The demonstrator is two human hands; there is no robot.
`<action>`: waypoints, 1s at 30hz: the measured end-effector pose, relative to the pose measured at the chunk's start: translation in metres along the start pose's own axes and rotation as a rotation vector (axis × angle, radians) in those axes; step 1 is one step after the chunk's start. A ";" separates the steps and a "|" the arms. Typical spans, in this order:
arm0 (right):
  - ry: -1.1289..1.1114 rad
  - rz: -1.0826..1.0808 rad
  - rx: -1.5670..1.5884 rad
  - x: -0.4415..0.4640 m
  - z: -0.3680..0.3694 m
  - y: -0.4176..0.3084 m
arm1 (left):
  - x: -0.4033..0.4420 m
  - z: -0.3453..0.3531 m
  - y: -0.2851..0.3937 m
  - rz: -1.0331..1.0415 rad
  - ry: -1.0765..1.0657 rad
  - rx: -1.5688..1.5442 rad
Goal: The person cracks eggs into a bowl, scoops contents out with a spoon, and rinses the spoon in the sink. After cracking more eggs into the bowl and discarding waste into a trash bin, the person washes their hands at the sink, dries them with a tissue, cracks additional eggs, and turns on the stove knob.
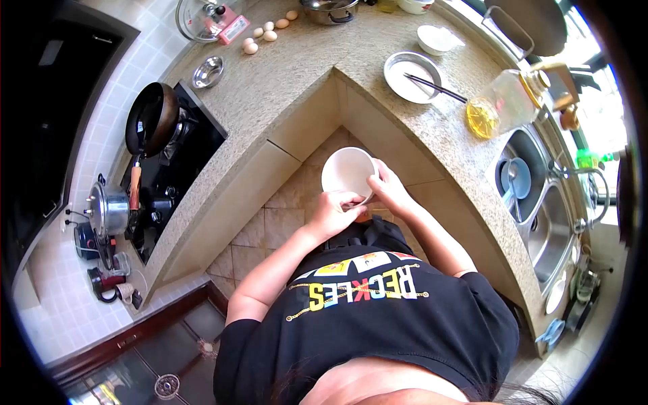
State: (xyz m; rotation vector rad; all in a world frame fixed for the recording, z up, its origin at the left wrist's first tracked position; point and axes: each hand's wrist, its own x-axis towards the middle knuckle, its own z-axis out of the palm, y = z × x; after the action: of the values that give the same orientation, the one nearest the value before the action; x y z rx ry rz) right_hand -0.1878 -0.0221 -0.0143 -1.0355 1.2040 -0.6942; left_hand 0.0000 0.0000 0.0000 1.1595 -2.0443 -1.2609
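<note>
White cup (345,170) underside hidden, steel pot (331,15) cut off above

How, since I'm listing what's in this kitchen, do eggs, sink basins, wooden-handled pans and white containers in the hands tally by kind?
Eggs: 7
Sink basins: 2
Wooden-handled pan: 1
White container in the hands: 1
Total: 11

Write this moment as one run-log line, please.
Left hand: holding white bowl; right hand: holding same bowl; bowl: in front of body, off counter; counter: eggs, bottle; stove: pan
</note>
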 end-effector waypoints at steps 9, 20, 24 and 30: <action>0.207 -0.299 -1.090 0.091 -0.013 -0.038 | 0.017 -0.052 -0.072 -0.239 0.488 -0.361; -0.140 0.090 0.084 0.274 0.037 -0.080 | 0.078 -0.168 -0.176 -0.320 0.381 -0.172; -0.177 0.163 0.080 0.349 0.079 -0.089 | 0.094 -0.205 -0.226 -0.389 0.484 -0.283; -0.314 0.214 0.037 0.427 0.106 -0.100 | 0.114 -0.260 -0.234 -0.688 0.505 -0.922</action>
State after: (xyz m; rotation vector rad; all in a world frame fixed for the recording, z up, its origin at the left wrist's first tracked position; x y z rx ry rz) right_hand 0.0312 -0.4088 -0.0942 -0.9287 1.0055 -0.3688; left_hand 0.2285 -0.2746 -0.0896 1.4891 -0.5397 -1.6918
